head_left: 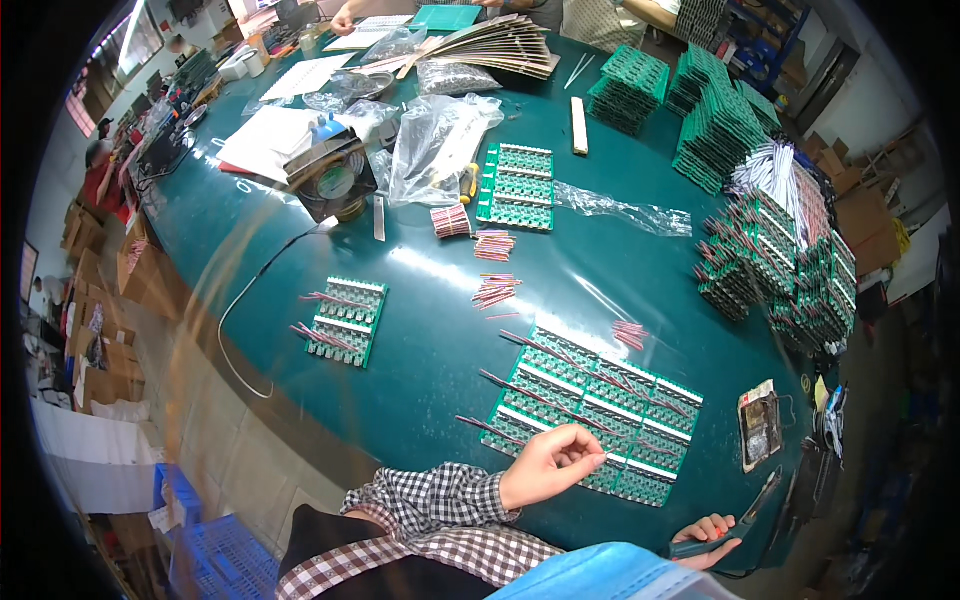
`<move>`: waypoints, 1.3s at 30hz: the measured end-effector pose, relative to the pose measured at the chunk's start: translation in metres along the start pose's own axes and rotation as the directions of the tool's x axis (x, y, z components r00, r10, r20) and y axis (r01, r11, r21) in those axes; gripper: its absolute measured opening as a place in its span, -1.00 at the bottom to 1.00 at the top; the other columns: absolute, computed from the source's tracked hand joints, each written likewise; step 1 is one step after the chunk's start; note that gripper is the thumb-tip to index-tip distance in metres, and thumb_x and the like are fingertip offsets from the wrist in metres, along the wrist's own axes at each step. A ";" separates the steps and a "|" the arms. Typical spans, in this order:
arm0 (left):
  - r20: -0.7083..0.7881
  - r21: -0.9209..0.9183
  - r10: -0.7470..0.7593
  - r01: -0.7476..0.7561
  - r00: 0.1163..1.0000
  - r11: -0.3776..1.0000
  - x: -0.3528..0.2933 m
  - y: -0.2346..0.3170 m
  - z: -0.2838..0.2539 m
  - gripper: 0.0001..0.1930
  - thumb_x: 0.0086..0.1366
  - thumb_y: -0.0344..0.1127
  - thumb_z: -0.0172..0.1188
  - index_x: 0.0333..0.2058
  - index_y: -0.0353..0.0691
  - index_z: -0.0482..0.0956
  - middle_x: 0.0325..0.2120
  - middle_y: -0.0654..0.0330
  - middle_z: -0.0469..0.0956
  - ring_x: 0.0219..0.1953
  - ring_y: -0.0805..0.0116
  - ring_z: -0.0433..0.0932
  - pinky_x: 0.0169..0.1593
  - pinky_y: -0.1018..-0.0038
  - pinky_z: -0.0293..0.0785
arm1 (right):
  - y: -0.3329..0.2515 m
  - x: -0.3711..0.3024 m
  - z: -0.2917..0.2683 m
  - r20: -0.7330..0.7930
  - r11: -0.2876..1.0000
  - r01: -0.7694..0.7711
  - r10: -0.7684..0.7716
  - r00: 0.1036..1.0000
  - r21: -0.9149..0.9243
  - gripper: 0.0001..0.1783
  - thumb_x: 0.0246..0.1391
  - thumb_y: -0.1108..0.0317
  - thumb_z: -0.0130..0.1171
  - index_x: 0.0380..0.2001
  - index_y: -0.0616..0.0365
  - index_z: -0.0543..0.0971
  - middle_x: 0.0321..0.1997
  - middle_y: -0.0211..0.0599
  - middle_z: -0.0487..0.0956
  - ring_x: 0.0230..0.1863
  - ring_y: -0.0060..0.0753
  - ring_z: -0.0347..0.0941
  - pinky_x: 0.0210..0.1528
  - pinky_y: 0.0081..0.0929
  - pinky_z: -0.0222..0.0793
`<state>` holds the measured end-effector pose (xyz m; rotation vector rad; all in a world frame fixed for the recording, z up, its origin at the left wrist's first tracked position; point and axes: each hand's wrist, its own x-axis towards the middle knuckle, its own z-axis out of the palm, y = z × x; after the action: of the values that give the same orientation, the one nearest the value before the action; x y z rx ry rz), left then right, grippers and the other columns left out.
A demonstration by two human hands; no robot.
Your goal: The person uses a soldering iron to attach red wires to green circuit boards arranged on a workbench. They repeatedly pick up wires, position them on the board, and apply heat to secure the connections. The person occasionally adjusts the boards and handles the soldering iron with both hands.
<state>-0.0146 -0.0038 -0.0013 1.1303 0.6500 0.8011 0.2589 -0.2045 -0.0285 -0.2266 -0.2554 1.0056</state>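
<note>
My left hand [556,466] is over the near edge of a panel of green circuit boards [640,486], thumb and forefinger pinched together. What looks like a thin wire shows faintly at the fingertips. Red and dark wires [545,393] lie in rows across this panel, their ends sticking out past its left side. At the lower right, my right hand [708,540] grips a soldering iron [745,522] whose tip points up and away to the right. A small bunch of short wires [629,334] lies just beyond the panel.
A smaller wired board [345,322] lies left, another board [517,187] farther back. Wire bundles [494,291] sit mid-table. Stacked boards [780,260] stand right, near a blackened tray [759,425]. A small fan [333,178] with a cable stands left. Another person's hand [343,22] shows at the far side.
</note>
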 end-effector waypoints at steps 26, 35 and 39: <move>0.004 0.021 0.060 -0.060 0.998 0.998 -0.002 -0.002 0.001 -0.91 0.22 -0.39 0.22 -0.33 -0.22 0.52 -0.46 0.36 0.50 -0.43 0.70 0.44 -0.41 0.71 0.36 | 0.012 0.003 0.020 -0.107 0.997 0.037 -0.029 0.994 0.072 -0.66 0.05 0.10 0.24 -0.24 0.00 0.38 -0.37 -0.54 0.35 -0.37 -0.63 0.27 -0.27 -0.63 0.30; 0.101 -0.204 0.049 -0.028 0.994 0.979 -0.006 0.001 0.001 -0.90 0.23 -0.39 0.21 -0.32 -0.24 0.49 -0.46 0.40 0.47 -0.45 0.74 0.40 -0.44 0.74 0.29 | 0.012 0.003 0.021 -0.106 0.998 0.054 -0.050 0.993 0.035 -0.67 0.07 0.13 0.24 -0.26 0.05 0.39 -0.39 -0.53 0.33 -0.39 -0.63 0.25 -0.28 -0.64 0.29; 0.104 -0.290 0.043 -0.011 0.994 0.957 -0.005 0.015 -0.006 -0.91 0.24 -0.38 0.20 -0.33 -0.22 0.48 -0.49 0.43 0.44 -0.47 0.75 0.35 -0.43 0.76 0.27 | 0.038 0.020 0.092 -0.639 0.578 0.538 -0.037 0.768 0.613 -0.65 0.10 0.05 0.19 -0.27 0.05 0.38 -0.34 -0.47 0.38 -0.36 -0.58 0.29 -0.28 -0.59 0.30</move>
<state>-0.0252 -0.0016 0.0119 0.9096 0.4104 0.8218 0.2094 -0.1616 0.0486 0.3256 0.7011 0.5702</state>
